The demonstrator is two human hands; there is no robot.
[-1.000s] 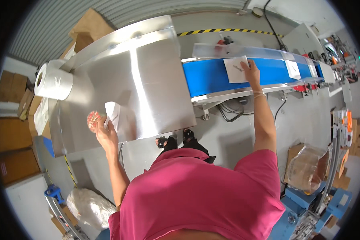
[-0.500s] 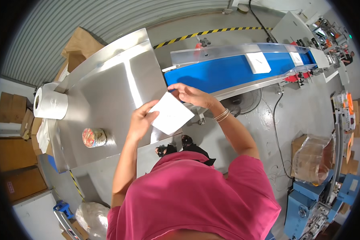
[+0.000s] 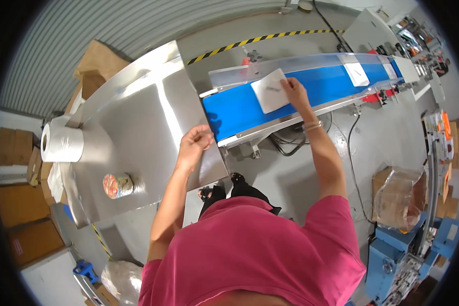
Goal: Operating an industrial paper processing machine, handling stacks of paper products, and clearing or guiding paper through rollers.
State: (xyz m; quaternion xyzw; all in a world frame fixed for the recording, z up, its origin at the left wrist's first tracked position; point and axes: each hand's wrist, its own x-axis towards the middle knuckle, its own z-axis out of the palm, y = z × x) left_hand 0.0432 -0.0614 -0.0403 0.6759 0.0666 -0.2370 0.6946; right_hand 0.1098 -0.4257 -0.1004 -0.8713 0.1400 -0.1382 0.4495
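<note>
A white packet (image 3: 270, 92) is clamped in the grip of the right hand (image 3: 296, 94) over the blue belt (image 3: 324, 81), seemingly yet to be released; farther right along the belt, two more packets (image 3: 356, 75) are already laid. By the belt's left end, whether the curled left hand (image 3: 194, 145) is closed cannot be told.

Left fingers (image 3: 203, 130) curl; right arm (image 3: 329, 158) stretches forward.

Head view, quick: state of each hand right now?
Left hand: partly curled, nothing visibly held; open or closed cannot be told.
Right hand: closed on the edge of a white square packet over the blue conveyor belt.
</note>
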